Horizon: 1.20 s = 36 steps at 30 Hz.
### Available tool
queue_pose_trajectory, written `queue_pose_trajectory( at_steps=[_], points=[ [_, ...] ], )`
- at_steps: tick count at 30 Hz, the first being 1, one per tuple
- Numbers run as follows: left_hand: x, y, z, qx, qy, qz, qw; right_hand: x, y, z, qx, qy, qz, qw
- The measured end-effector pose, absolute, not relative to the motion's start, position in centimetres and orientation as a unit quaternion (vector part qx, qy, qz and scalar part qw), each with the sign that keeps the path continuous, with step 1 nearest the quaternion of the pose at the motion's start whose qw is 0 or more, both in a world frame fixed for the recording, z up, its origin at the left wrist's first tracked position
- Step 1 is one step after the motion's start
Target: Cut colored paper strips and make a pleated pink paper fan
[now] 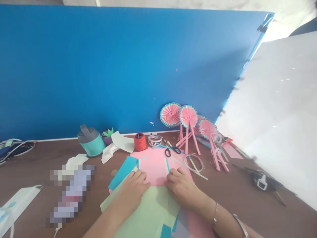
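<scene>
A sheet of pink paper (153, 172) with blue and white strips along its two sides lies between my hands. My left hand (135, 186) has its fingers curled over the sheet's near left corner. At the near right corner my right hand (180, 186) grips the same sheet, thumb and fingers bent. Beneath is light green paper (146, 211), with blue paper (125, 172) sticking out at the left. Just past the sheet, scissors (170, 151) with black handles rest on more pink paper and thin strips. What the fingertips do under the edge is hidden.
Several pink pleated paper fans (188, 115) lean against the blue partition (111, 66). Tape rolls (193, 163), red thread (140, 142) and a teal-grey container (92, 143) stand along the back. A blurred-out object (71, 195) and a power strip (18, 206) lie left, a dark tool (262, 180) right.
</scene>
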State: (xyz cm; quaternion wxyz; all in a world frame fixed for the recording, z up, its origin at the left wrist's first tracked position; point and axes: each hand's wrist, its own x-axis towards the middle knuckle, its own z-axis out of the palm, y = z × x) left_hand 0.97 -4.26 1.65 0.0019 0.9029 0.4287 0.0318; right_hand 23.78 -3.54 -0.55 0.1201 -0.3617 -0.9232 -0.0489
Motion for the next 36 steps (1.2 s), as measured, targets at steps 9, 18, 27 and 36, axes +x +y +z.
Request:
queue_pose_trajectory(
  at_steps=[9, 18, 27, 36],
  points=[
    [-2.0, -4.0, 4.3, 0.712, 0.667, 0.203, 0.083, 23.7, -3.1, -0.6, -0.441, -0.858, -0.051, 0.259],
    [6.2, -5.2, 2.2, 0.566, 0.560, 0.385, 0.467, 21.9, -5.2, 0.9, -0.384, -0.872, -0.098, 0.287],
    [4.0, -4.5, 4.4, 0.785, 0.538, 0.307, -0.014, 22.6, -5.5, 3.5, -0.389, -0.836, -0.157, 0.354],
    [2.4, -6.6, 0.3, 0.874, 0.469, 0.113, 0.055, 23.8, -3.8, -1.7, -0.367, -0.907, -0.041, 0.201]
  ],
)
